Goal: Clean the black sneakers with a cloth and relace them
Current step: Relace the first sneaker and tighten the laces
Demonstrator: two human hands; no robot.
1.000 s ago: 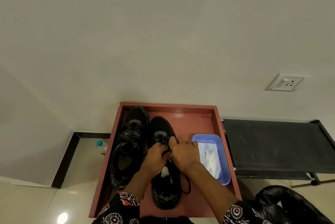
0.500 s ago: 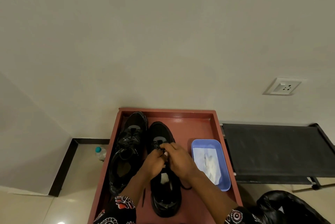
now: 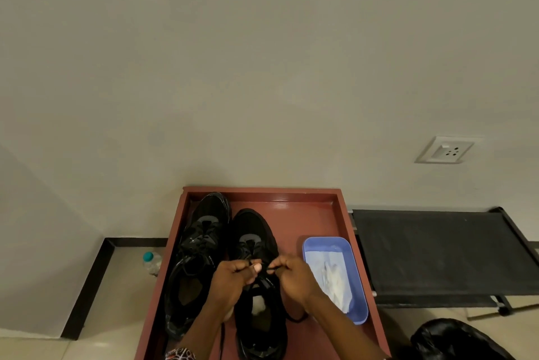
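Two black sneakers stand side by side, toes toward the wall, on a red-brown tray table (image 3: 309,199). The left sneaker (image 3: 198,260) is laced. Over the tongue of the right sneaker (image 3: 256,313), my left hand (image 3: 233,278) pinches one end of the black lace (image 3: 264,268) and my right hand (image 3: 294,275) pinches the other. A loop of lace lies on the tray beside that shoe's right side. A white cloth (image 3: 332,275) lies in a blue plastic tray (image 3: 320,241) to the right.
The wall is right behind the tray table. A black fabric bench (image 3: 437,251) stands to the right, a small bottle with a teal cap (image 3: 150,262) on the floor to the left, and a black bag (image 3: 455,339) at the bottom right.
My two hands were pressed together over the right sneaker's tongue; now they have drawn a little apart, each holding a lace end. The camera has tilted slightly.
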